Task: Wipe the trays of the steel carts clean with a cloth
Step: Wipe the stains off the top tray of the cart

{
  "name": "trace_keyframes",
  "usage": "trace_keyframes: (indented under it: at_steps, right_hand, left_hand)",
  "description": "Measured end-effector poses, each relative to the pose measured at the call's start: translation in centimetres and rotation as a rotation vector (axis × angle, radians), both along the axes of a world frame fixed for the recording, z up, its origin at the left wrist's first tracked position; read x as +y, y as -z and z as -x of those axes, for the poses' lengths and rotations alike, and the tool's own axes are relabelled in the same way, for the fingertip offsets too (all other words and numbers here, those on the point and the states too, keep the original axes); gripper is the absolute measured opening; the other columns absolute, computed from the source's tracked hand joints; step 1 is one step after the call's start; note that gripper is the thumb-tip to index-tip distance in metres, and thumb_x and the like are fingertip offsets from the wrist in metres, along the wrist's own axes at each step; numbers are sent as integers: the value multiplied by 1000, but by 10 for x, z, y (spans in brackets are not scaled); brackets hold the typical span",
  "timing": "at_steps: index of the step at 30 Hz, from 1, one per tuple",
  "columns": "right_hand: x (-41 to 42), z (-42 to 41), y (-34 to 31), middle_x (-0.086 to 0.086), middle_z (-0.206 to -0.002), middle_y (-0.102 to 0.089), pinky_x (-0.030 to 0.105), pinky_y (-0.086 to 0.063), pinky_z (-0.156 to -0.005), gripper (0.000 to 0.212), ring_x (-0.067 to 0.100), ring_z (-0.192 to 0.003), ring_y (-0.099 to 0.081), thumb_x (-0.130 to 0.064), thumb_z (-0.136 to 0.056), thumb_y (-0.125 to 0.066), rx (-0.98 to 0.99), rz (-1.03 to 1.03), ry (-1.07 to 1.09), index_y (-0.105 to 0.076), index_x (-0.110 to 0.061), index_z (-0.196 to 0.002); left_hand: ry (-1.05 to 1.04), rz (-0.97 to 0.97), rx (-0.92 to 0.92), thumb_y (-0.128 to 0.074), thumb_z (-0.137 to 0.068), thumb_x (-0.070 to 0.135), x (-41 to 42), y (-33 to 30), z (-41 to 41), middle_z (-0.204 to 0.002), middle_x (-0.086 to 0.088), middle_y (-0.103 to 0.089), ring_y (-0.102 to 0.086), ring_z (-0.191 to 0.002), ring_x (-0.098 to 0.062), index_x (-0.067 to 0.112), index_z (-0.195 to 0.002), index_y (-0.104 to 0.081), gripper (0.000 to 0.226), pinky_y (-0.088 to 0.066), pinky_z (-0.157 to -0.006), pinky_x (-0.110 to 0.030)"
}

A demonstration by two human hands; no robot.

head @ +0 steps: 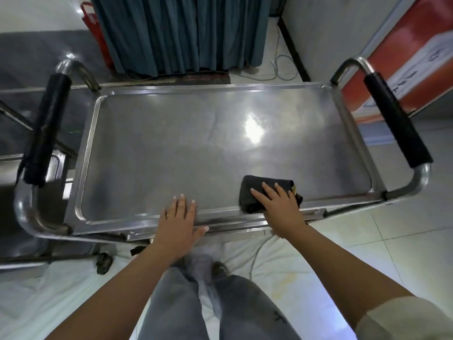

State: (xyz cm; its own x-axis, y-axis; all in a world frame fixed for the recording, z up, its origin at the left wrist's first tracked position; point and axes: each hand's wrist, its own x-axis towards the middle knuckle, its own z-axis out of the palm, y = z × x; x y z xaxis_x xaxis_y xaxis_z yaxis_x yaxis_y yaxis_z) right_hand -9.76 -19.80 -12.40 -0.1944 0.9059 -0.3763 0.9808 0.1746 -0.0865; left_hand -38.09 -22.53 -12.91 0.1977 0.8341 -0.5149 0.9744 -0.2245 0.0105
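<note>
While the right hand [279,202] presses flat on a folded dark cloth [259,192] near the front right corner of the top tray [171,143], the left hand [180,217] lies flat and spread on the tray's near edge, fingers straight, holding nothing. So both hands are apart, one working and one bracing. The right fingers are laid over the cloth rather than bunched around it, wrist low, forearm reaching in from the lower right; the left arm comes up from the lower left with the thumb hooked along the front rail.

Stuff that could go sideways, as far as I can judge: this steel cart [27,212] is on casters, so a hard push across the tray could roll it away if the left hand lets up. There's also a cable [255,256] running on the floor right under the front rail, near the person's feet, easy to snag or trip over. And with open-palm pressure only, the cloth might slide out from under the fingers or unfold at the raised lip.

Black-padded handles [397,119] sit at both ends, a second cart [29,246] is just beside on the left, and a teal curtain [181,33] hangs behind.
</note>
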Motion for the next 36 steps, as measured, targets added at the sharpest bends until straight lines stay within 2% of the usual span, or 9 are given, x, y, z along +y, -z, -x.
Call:
trace_keyframes:
  at_steps: [3, 6, 11, 15, 18, 21, 27, 31, 36]
  right_hand:
    - [2, -2, -12, 0, -157, -29, 44, -30, -112, 62, 29, -142, -26, -6, -95, -44, 88, -5, 14, -30, -35, -148]
    - [-1, -5, -29, -3, -146, -45, 36, -42, -95, 54, 24, -127, -47, -5, -94, -45, 205, 42, 55, -45, -33, -140]
    - [-38, -1, -48, -5, -132, -57, 38, -46, -91, 43, 23, -113, -55, -17, -95, -50, 350, 48, 119, -51, -38, -133]
    - [-82, 13, -51, -4, -123, -64, 30, -43, -87, 46, 21, -112, -57, -10, -87, -55, 517, 2, 232, -60, -33, -126]
    - [-110, 32, -42, -9, -124, -63, 27, -40, -83, 46, 16, -114, -56, -12, -87, -54, 510, 3, 246, -60, -36, -126]
    - [-123, 55, -33, -11, -126, -61, 29, -43, -91, 47, 13, -117, -54, -10, -88, -54, 544, 7, 247, -59, -36, -127]
    - [-102, 107, -46, -7, -127, -61, 27, -46, -84, 45, 17, -109, -59, -11, -89, -56, 613, -167, 179, -57, -32, -129]
    - [-53, 158, -53, -4, -138, -54, 39, -50, -91, 48, 24, -116, -55, -12, -90, -56, 525, -226, 8, -54, -31, -134]
    - [-2, 234, -32, 3, -145, -48, 39, -38, -104, 45, 27, -128, -47, -14, -93, -52, 415, -139, -262, -52, -26, -137]
  left_hand:
    - [20, 19, -45, -19, -95, 65, -15, -5, -8, -162, -10, 3, 2, -149, -27, 15, -154, 2, 80, -7, -120, -46]
    - [-36, -44, -104, -22, -95, 64, -32, -11, -2, -162, -7, -11, -10, -149, -23, 15, -154, -5, 79, -13, -120, -40]
    - [-84, -93, -152, -25, -96, 63, -59, -20, 21, -161, -5, -15, -15, -147, -22, 16, -154, -9, 77, -16, -120, -38]
    - [-85, -128, -249, -33, -97, 58, -90, -27, 40, -158, -2, -25, -26, -144, -18, 20, -152, -22, 68, -22, -117, -34]
    - [-114, -163, -270, -38, -96, 56, -113, -32, 62, -155, -3, -32, -30, -142, -20, 21, -150, -30, 65, -24, -116, -36]
    - [-164, -212, -280, -44, -95, 52, -131, -34, 87, -151, -4, -39, -36, -139, -22, 20, -146, -39, 61, -27, -115, -37]
    - [-220, -231, -213, -47, -95, 51, -132, -36, 118, -145, 0, -45, -41, -133, -19, 20, -143, -41, 58, -31, -111, -34]
    - [-282, -242, -132, -42, -95, 53, -115, -30, 131, -152, -5, -35, -31, -140, -21, 16, -148, -32, 65, -24, -117, -38]
    - [-359, -201, -112, -41, -95, 54, -88, -15, 151, -159, -4, -22, -16, -147, -22, 17, -151, -22, 70, -15, -120, -43]
